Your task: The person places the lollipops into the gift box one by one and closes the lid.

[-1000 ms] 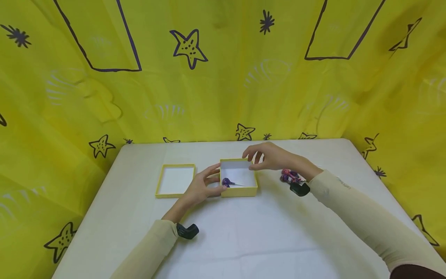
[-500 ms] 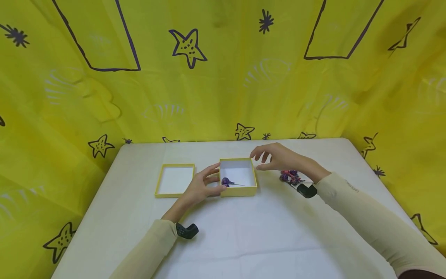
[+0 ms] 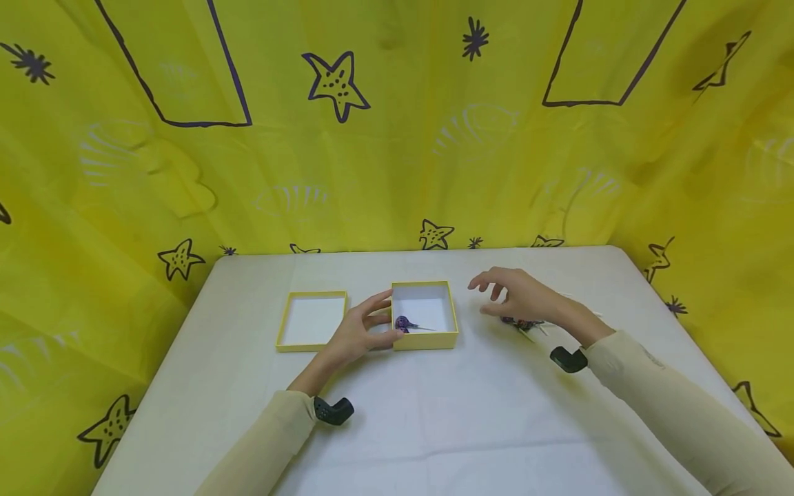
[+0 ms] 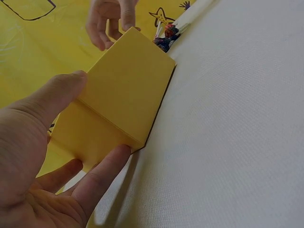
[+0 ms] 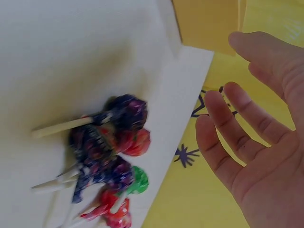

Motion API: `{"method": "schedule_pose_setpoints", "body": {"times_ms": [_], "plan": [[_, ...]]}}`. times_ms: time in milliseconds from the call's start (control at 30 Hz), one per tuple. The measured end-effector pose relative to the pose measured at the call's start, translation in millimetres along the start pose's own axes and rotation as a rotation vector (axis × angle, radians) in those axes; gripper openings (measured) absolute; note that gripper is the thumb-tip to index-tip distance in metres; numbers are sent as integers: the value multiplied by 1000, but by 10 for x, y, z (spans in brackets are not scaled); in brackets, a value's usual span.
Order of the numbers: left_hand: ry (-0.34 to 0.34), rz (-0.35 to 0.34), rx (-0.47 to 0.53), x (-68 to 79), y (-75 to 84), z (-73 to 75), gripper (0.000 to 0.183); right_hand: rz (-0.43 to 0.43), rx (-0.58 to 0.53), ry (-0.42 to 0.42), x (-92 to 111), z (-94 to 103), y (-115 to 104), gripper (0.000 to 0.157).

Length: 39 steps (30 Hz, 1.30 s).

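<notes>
- Left hand (image 3: 362,333) gripped the yellow box (image 3: 428,340) round its near-left corner: thumb at the near rim, fingers along the left wall
- Right hand (image 3: 524,296) held nothing; fingers spread and loosely bent, raised off the white table (image 3: 434,413), fingertips pointing left toward the box and apart from it
- Loose lollipops (image 5: 95,147) lay heaped on the table to the right of the box, mostly screened by the right hand in the head view
- Right hand much the nearer to that heap, just above it and not touching; left hand well apart, with the box between
- Topmost purple lollipop (image 5: 127,112) in the heap had its head toward the table's far edge, stick running back toward the person; the sticks beneath overlapped, and their exact directions were hard to tell
- Inside the box, a purple lollipop (image 3: 403,322) sat in the near-left corner, stick reaching right along the near wall; perhaps a second head by the left thumb, too small to be sure
- Shallow yellow-rimmed lid (image 3: 298,348) lay flat left of the box, behind the left hand
</notes>
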State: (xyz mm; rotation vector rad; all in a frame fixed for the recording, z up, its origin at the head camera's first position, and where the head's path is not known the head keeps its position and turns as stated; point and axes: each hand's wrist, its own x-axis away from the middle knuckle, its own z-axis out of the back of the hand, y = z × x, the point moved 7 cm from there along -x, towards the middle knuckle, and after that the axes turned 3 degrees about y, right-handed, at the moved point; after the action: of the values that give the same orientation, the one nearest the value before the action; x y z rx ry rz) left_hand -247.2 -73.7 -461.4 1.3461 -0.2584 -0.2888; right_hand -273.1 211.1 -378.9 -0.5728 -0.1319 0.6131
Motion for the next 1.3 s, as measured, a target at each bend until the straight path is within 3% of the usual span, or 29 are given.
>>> {"method": "schedule_pose_setpoints", "body": {"times_ms": [633,933,1300], "plan": [[1,6,-10,-10,7,-8,89,50,101,123,541,-11,335,38],[-8,-11,20,-5,29,-13,89,-21,121,126,670,-56,479,46],[-7,-12,25,1,27,-5,90,-33,126,125,719,-84,577,37]]}}
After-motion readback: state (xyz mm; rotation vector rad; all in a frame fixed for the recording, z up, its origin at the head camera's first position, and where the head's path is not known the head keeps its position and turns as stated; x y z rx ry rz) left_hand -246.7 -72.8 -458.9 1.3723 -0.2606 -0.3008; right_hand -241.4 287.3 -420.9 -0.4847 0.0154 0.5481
